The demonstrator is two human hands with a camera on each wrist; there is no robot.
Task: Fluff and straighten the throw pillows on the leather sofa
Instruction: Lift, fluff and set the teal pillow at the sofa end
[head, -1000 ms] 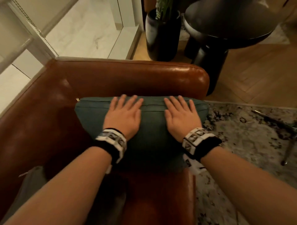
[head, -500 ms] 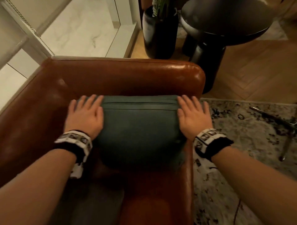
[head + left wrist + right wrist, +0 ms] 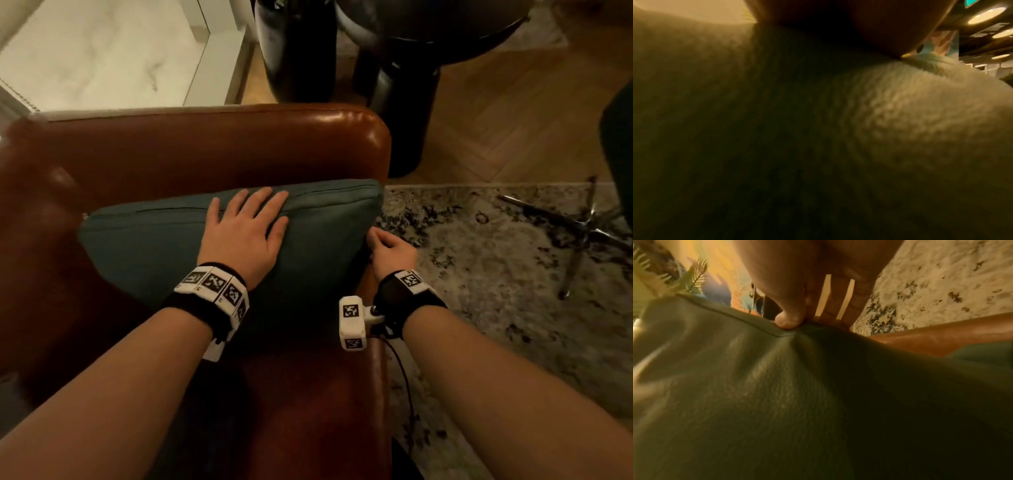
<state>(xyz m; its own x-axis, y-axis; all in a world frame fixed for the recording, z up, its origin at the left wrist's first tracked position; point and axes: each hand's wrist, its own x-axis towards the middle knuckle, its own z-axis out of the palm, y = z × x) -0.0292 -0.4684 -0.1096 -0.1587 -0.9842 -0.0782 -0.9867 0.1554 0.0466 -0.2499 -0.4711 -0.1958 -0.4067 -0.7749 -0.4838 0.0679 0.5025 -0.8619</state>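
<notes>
A dark teal throw pillow (image 3: 144,253) leans against the arm of the brown leather sofa (image 3: 205,144). My left hand (image 3: 245,233) lies flat on the pillow's upper middle, fingers straight and spread, pressing the fabric. My right hand (image 3: 390,248) is at the pillow's right edge. In the right wrist view its thumb (image 3: 789,321) and fingers pinch the seam of the pillow (image 3: 756,386), and the cloth puckers there. The left wrist view shows only blurred pillow fabric (image 3: 900,113) close up.
A patterned grey rug (image 3: 496,274) lies right of the sofa, with a chrome chair base (image 3: 582,222) on it. Behind the sofa arm stand a black planter (image 3: 298,51) and a dark round side table (image 3: 411,85) on wood floor. A pale marble ledge (image 3: 102,51) is at upper left.
My left hand slid from the pillow's left side to its upper middle. My right hand turned from flat against the right side to pinching the seam. The pillow now sits skewed, its right end higher.
</notes>
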